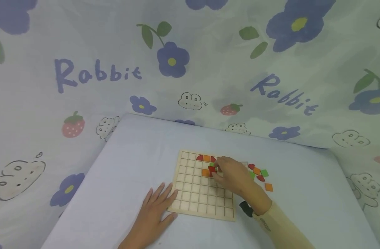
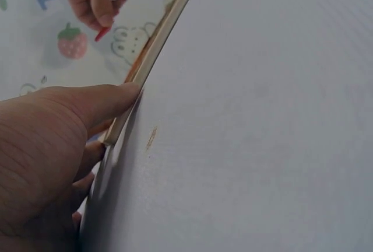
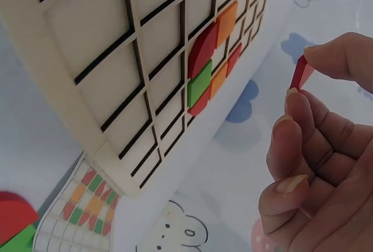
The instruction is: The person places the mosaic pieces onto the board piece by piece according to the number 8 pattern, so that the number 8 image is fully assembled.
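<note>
A square wooden grid board (image 1: pixel 193 197) lies on the table. Red, orange and green tiles sit in a few of its far cells, among them an orange tile (image 3: pixel 227 21) and a green tile (image 3: pixel 200 83). Between thumb and index finger my right hand (image 1: pixel 234 174) pinches a small red tile (image 3: pixel 300 72), held above the board. My left hand (image 1: pixel 155 211) rests with fingers spread at the board's near left edge; in the left wrist view its thumb (image 2: pixel 111 103) touches the board's side. The right hand hides part of the board in the head view.
Loose tiles, such as an orange tile (image 1: pixel 269 187) and a green tile (image 1: pixel 264 173), lie right of the board. A printed pattern card (image 3: pixel 87 205) lies beside the board. Near my right wrist is a dark object (image 1: pixel 246 209). A patterned cloth (image 1: pixel 193 69) hangs behind the table.
</note>
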`<state>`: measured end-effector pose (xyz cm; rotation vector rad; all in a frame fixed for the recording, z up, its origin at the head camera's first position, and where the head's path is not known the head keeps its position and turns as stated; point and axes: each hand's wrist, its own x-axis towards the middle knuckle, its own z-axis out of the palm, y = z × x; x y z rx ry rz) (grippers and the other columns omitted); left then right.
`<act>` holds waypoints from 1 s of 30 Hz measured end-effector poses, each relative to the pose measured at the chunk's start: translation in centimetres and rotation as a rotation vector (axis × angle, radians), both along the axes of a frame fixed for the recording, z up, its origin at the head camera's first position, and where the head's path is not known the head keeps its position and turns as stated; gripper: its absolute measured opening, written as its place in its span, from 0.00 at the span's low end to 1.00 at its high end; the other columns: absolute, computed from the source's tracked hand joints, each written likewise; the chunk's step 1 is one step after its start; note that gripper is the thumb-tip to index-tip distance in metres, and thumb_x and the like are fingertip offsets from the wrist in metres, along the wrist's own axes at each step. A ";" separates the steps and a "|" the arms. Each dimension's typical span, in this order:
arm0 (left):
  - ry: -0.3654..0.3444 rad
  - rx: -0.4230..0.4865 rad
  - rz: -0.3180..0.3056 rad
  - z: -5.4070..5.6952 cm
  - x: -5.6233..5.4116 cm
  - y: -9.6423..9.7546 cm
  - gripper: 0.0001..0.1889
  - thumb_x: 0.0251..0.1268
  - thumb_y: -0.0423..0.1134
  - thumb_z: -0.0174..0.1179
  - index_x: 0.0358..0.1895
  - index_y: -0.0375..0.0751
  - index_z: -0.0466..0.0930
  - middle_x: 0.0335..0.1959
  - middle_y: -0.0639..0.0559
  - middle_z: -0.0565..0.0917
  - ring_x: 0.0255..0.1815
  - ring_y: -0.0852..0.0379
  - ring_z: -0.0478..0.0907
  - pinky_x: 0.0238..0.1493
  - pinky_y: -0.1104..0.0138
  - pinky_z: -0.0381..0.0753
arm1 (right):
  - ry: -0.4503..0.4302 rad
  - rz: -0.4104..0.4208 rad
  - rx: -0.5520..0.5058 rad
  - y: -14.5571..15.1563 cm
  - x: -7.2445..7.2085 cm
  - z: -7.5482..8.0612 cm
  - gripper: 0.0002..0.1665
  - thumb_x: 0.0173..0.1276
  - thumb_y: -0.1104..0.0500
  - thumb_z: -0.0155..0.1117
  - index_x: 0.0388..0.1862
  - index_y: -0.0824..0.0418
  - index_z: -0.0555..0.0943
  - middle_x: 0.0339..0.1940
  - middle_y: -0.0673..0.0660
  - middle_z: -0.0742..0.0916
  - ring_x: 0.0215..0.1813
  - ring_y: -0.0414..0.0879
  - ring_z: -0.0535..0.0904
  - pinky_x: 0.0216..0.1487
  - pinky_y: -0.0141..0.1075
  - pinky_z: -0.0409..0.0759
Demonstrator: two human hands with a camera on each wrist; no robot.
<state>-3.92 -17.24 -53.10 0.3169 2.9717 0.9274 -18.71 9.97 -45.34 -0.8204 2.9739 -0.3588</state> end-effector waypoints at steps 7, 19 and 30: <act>0.011 0.005 -0.007 -0.4 0.2 -0.1 0.37 0.67 0.49 0.71 0.78 0.48 0.71 0.83 0.52 0.61 0.86 0.46 0.48 0.82 0.40 0.39 | -0.039 0.052 -0.019 -1.5 -0.9 -1.3 0.13 0.69 0.50 0.74 0.44 0.57 0.86 0.32 0.45 0.81 0.30 0.38 0.73 0.28 0.29 0.75; 0.020 0.023 -0.001 -0.6 0.1 0.0 0.36 0.67 0.49 0.71 0.77 0.49 0.71 0.83 0.53 0.61 0.86 0.47 0.47 0.81 0.40 0.39 | -0.127 0.067 -0.018 -2.7 -1.8 -2.7 0.13 0.72 0.49 0.71 0.44 0.57 0.85 0.29 0.44 0.79 0.29 0.39 0.73 0.28 0.32 0.75; 0.044 0.015 0.000 -0.7 0.2 0.0 0.36 0.67 0.50 0.71 0.77 0.49 0.72 0.83 0.53 0.62 0.85 0.46 0.49 0.81 0.38 0.41 | -0.160 0.097 -0.017 -3.2 -1.8 -3.2 0.14 0.71 0.50 0.69 0.47 0.59 0.85 0.45 0.51 0.88 0.36 0.40 0.78 0.37 0.36 0.81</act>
